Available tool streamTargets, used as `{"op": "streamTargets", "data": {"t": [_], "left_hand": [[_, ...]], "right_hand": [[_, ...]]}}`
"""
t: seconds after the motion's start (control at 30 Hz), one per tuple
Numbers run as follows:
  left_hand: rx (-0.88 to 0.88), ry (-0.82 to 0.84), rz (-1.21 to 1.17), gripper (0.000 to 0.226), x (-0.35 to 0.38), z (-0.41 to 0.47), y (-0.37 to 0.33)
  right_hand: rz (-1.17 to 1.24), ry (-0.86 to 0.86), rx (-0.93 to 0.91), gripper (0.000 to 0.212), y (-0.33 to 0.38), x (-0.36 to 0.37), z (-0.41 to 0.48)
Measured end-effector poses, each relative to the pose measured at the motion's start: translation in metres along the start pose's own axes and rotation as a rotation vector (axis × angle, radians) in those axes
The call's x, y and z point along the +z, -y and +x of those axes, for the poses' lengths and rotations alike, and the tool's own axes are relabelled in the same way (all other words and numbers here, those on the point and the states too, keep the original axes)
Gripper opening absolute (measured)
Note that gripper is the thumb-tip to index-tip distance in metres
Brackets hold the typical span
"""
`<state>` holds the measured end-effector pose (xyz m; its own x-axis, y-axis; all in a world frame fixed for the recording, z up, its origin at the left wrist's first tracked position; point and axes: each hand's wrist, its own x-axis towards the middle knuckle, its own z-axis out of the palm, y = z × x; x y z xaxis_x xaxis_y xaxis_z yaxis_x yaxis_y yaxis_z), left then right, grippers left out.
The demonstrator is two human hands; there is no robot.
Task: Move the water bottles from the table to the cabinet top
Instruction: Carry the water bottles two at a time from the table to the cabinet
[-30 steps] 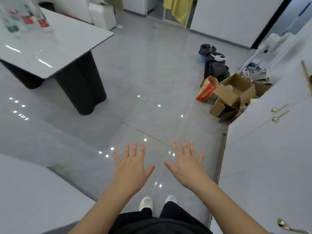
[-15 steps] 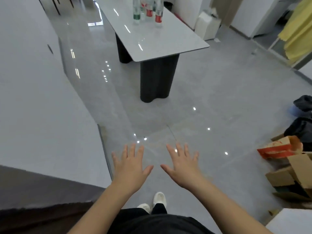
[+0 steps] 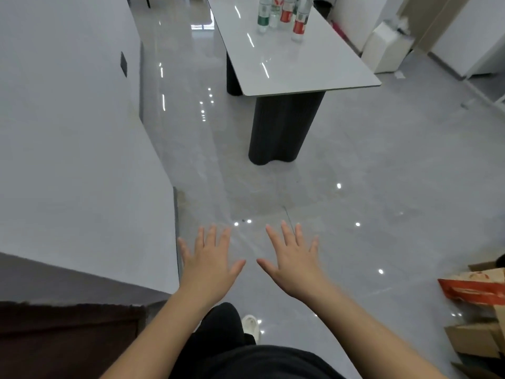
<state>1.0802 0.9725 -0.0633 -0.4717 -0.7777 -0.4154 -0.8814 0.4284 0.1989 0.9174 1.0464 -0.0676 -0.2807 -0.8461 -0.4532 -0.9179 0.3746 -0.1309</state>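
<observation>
Both hands out in front, palms down, over the grey floor. Left hand grip fully spread, fingers splayed, holding nothing. Right hand same: fingers fanned wide, thumb pointing inward, nothing in it. The two thumbs point at each other, near but apart. Bare forearms come up from the bottom edge; black clothing at the bottom centre, one white shoe showing just below the left wrist.

Water bottles stand upright in a tight cluster at the far end of the surface, well away from both hands. At least four, tops cut by the frame edge; one with a green label on the left of the group, the nearest one with a red label, others red-labelled behind. Exact count cannot be told. The surface is a long glossy white top on dark ribbed pedestal legs, near end bare.

Left side is a pale grey wall panel with a small dark plate on it; dark brown area at bottom left. Flattened cardboard boxes with a red-printed one at the right edge. White boxy unit on the floor beyond the surface, upper right. Ceiling-light spots reflect off the floor tiles
</observation>
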Motion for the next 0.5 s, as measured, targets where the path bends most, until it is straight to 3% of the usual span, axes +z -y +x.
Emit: {"op": "streamTargets", "data": {"t": [0.27,0.5], "left_hand": [[-0.031,0.063,-0.017,0.076,-0.007,0.051,-0.002],[-0.011,0.107,-0.05,0.076,-0.036,0.148,0.007]], "right_hand": [[-0.01,0.078,0.002,0.075,-0.009,-0.015,0.054],[-0.008,0.112,0.048,0.075,-0.007,-0.047,0.149]]}}
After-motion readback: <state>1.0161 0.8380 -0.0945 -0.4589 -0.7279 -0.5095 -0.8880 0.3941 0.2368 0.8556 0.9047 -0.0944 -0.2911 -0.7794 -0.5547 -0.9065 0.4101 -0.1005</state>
